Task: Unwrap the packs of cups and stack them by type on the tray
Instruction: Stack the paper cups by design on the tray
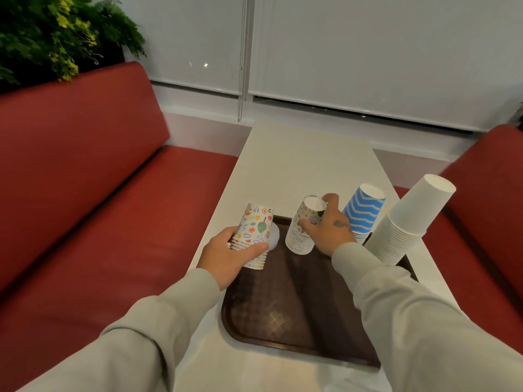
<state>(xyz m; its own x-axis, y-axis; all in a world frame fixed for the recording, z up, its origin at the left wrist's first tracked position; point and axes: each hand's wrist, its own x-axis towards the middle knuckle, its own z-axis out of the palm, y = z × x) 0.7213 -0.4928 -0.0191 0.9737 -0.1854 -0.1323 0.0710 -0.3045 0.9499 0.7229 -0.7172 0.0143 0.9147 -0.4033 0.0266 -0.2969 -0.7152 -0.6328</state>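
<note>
A dark brown tray [297, 315] lies on the white table. My left hand [230, 254] grips a short stack of doodle-print cups [253, 232], upside down, above the tray's left far corner. My right hand [329, 224] holds the top of a second doodle-print stack [301, 236] standing upside down on the tray. Behind it stands a blue zigzag stack [363, 212]. At the tray's right edge leans a tall stack of plain white cups [407, 222].
The narrow white table [305, 162] runs away from me to a window with lowered blinds. Red benches [119, 210] flank it on both sides. A leafy plant [56, 32] sits behind the left bench.
</note>
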